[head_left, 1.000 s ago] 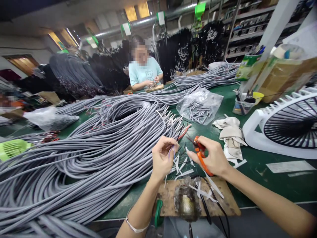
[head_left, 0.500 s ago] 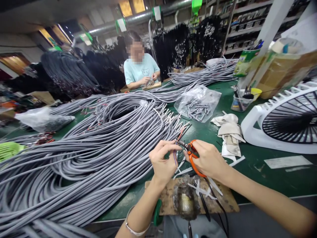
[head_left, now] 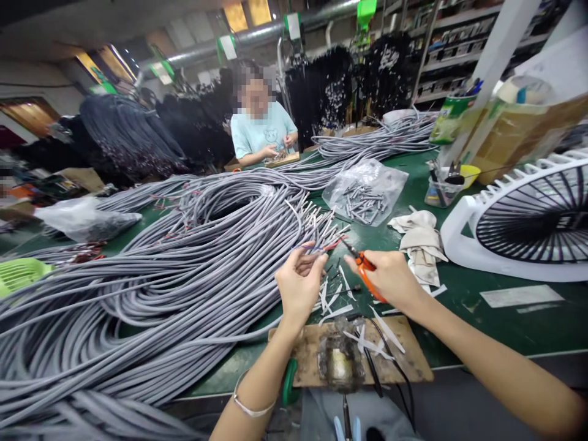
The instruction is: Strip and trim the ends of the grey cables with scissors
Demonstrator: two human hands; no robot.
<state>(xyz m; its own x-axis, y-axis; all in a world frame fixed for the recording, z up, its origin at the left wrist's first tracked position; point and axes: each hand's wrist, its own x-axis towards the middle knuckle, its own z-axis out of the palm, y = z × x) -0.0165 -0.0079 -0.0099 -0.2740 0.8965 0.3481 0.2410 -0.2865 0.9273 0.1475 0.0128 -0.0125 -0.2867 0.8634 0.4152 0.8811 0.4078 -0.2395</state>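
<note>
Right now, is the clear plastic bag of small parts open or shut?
Cannot tell: the plastic bag lies flat and crumpled on the green table; its mouth isn't visible.

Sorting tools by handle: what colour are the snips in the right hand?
Orange handles on the snips, clearest in the head view.

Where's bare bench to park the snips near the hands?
Bare green mat lies right of the wooden board, between white fan and bench edge. Another gap sits between beige rags and clear parts bag. Left is crowded: grey cable coils.
</note>
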